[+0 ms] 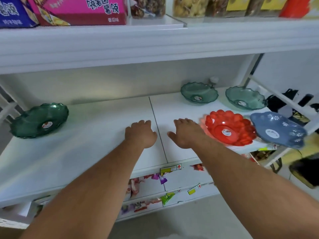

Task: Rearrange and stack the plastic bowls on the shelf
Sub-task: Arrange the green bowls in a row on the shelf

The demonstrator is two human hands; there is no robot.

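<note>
A white shelf (96, 135) carries several scalloped plastic bowls. A dark green bowl (40, 120) lies at the far left. Two pale green bowls sit at the back right, one (199, 92) left of the other (246, 98). At the front right sits a red bowl (228, 127), and a blue flowered bowl (278, 130) hangs over the shelf's right end. My left hand (140, 133) and my right hand (186, 132) rest palm down on the middle of the shelf, holding nothing. The right hand lies just left of the red bowl.
An upper shelf (155, 44) close overhead holds snack boxes (77, 11) and clear jars (188, 6). Lower shelves (172, 192) below carry wrapped sweets and price tags. A white rack (269, 94) with dark items stands to the right.
</note>
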